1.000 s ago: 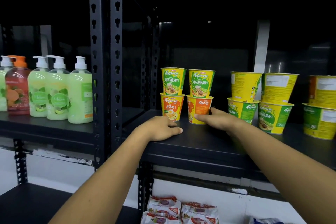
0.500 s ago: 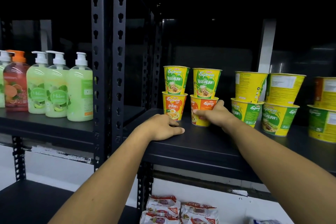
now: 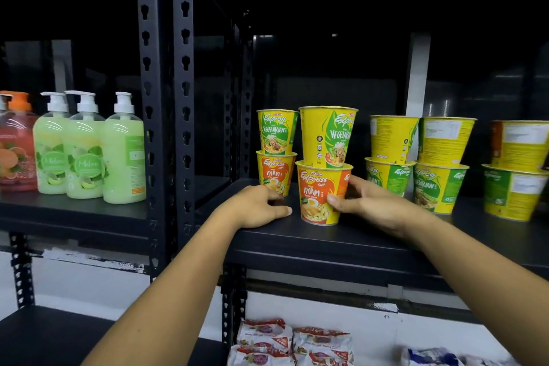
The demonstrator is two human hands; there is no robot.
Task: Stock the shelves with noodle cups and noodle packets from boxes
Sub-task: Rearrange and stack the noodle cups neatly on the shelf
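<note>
On the black shelf [image 3: 341, 242] stand stacks of noodle cups. My right hand [image 3: 367, 202] grips an orange Ayam cup [image 3: 319, 190] that carries a green Vegetarian cup [image 3: 328, 135] on top; this stack stands nearer the shelf's front edge. Behind and to its left is a second stack, an Ayam cup [image 3: 274, 171] under a Vegetarian cup [image 3: 276, 131]. My left hand [image 3: 258, 206] rests on the shelf in front of that stack with its fingers loosely curled, holding nothing. Noodle packets [image 3: 292, 342] lie on the lower shelf.
Further stacked yellow-green cups [image 3: 416, 162] fill the shelf to the right. Soap pump bottles [image 3: 86, 145] stand on the neighbouring shelf to the left, beyond the black slotted uprights [image 3: 165, 98]. A blue-and-white packet [image 3: 430, 356] lies at the bottom right.
My right hand has closed round the lower Ayam cup and drawn the two-cup stack forward towards the shelf's front. The left hand has stayed in place.
</note>
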